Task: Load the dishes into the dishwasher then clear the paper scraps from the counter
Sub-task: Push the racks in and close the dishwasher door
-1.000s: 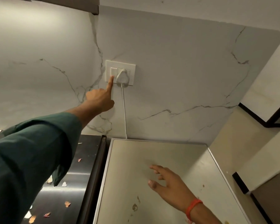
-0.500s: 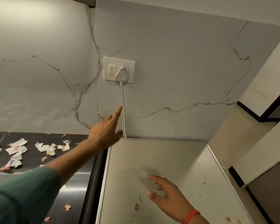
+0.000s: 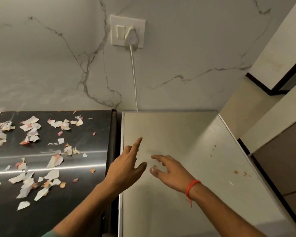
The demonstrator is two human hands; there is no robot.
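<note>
Your bench (image 3: 50,216) is the dark slab on the left, and it carries the scraps (image 3: 32,151), scattered from the wall edge down toward you. Beside it on the right sits the pale appliance top (image 3: 186,134), under both your hands. The scraps lie left of both, so your left hand (image 3: 125,168) is nearer; it holds nothing, forefinger out, thumb wide. Your right hand (image 3: 171,173) hovers spread and empty. I'd sweep leftward with the left.
</note>
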